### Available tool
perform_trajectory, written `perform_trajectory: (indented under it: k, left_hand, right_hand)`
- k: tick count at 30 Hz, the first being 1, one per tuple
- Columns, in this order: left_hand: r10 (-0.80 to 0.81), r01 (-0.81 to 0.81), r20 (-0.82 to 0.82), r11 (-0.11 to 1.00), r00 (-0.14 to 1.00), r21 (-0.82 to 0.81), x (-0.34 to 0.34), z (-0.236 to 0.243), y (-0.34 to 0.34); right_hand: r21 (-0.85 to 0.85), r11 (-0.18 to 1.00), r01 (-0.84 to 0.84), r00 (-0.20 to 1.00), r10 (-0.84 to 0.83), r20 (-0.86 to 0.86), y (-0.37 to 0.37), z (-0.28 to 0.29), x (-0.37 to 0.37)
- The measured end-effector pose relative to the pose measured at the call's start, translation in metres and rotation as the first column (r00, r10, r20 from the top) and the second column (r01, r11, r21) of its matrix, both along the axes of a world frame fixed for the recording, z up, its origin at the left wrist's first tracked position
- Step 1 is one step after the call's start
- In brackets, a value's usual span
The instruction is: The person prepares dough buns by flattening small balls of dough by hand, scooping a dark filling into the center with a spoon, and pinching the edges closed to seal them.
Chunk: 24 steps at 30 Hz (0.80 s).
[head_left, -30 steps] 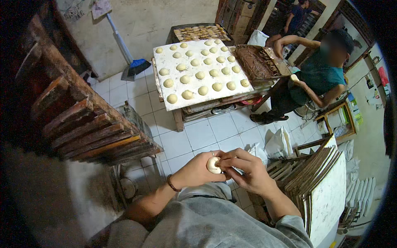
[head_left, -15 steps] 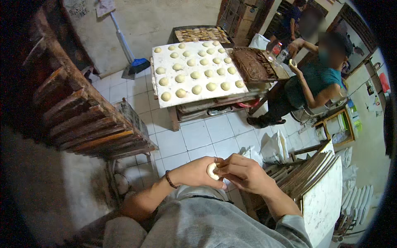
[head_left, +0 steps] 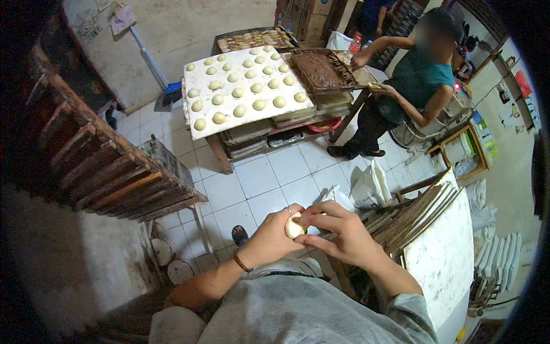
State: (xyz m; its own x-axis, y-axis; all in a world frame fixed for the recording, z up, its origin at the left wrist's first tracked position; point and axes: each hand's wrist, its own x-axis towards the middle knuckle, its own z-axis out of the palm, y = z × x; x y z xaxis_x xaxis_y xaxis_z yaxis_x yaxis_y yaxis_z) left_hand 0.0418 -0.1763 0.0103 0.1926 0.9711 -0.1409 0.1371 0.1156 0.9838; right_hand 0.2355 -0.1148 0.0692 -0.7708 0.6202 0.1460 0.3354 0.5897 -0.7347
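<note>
A small pale dough ball [head_left: 294,226] is cupped in the curled fingers of my left hand [head_left: 273,234], which wears a ring and a dark wrist band. From the other side, my right hand [head_left: 337,232] pinches the dough's upper edge with its fingertips. Both hands are in front of my waist, above the tiled floor. The part of the dough under the fingers is hidden. Beyond them stands a table with a white floured board [head_left: 195,125] bearing rows of several round dough balls [head_left: 219,117].
Beside the board lies a tray of brown paste [head_left: 318,66], where a person in a teal shirt [head_left: 423,80] works. A dark tray of shaped pieces [head_left: 252,40] sits behind. Left is a wooden rack [head_left: 114,155]; right are stacked boards [head_left: 441,246] and white sacks [head_left: 371,188].
My right fingers have shifted on the dough, which now looks rounder, its open ring shape drawn in. My view has turned and the table sits further left. The other person's hand reaches into the paste tray.
</note>
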Motion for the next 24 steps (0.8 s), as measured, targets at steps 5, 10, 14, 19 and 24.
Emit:
perform_trajectory:
  k: [5,10,14,19,24]
  left_hand:
    - [-0.135,0.135,0.129,0.991,0.983,0.005,0.017,-0.003,-0.004]
    - [0.025,-0.019,-0.126,0.998,0.992,0.052,0.038,0.005,-0.011]
    - [0.052,-0.041,-0.152,0.996,0.987,0.077,0.053,0.015,-0.014]
    - [0.14,-0.13,-0.123,0.988,0.982,0.086,0.059,0.01,-0.016]
    - [0.018,-0.018,0.01,0.999,1.0,0.027,0.059,0.01,-0.012]
  right_hand:
    - [-0.086,0.987,-0.133,0.99,0.129,-0.049,0.002,-0.011,0.03]
    - [-0.109,0.993,-0.038,0.999,0.036,-0.016,-0.006,0.004,0.038]
    - [-0.074,0.995,-0.063,0.997,0.06,-0.049,-0.006,-0.02,0.05]
    - [-0.152,0.988,0.011,0.989,-0.034,-0.145,-0.007,-0.001,0.048]
    - [-0.076,0.993,-0.086,0.994,0.08,-0.073,-0.002,-0.01,0.061]
